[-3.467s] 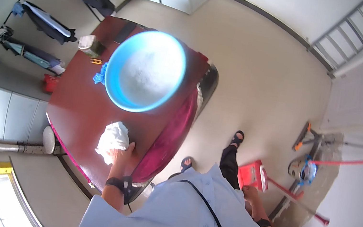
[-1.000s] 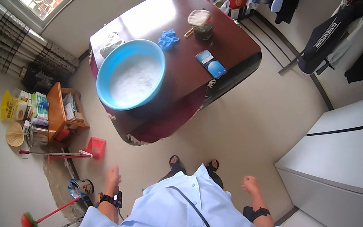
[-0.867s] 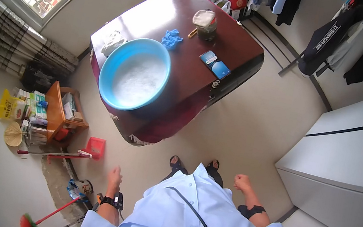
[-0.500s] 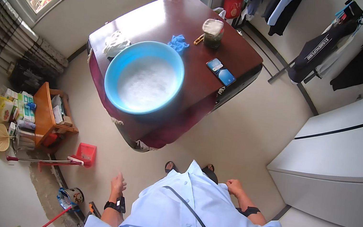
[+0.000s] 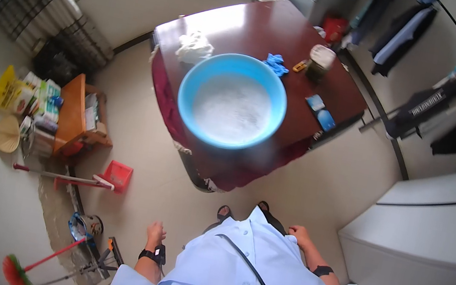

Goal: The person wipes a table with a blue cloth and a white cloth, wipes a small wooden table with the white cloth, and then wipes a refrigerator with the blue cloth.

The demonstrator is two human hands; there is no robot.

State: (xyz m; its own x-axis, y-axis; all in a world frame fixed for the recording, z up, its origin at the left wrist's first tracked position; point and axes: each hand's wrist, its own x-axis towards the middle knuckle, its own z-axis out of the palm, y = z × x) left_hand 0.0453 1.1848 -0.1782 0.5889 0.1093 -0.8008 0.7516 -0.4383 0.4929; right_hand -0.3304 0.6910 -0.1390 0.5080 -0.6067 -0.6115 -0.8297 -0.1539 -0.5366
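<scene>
My left hand [image 5: 156,232] hangs at my side above the floor, holding nothing, its fingers loosely apart. On the other side my right hand [image 5: 300,235] is curled closed near my hip, with nothing visible in it. Both hands are away from the table [image 5: 244,32], which has a dark red glossy top. Near its front edge stands a large light-blue basin [image 5: 188,96] with foamy white water [image 5: 231,109] in it. A crumpled white cloth [image 5: 194,49] lies behind the basin to the left, and a crumpled blue item [image 5: 276,64] behind it to the right.
A lidded jar [image 5: 319,64], a small yellow tool [image 5: 299,66] and a phone-like blue item [image 5: 320,111] lie on the table's right side. To the left are an orange wooden stand [image 5: 74,115], a red dustpan [image 5: 117,176] and a broom [image 5: 17,273]. A white cabinet [image 5: 418,237] stands right.
The view has turned, so the table and basin sit further right and the broom head shows at lower left. Both arms stay low beside my body.
</scene>
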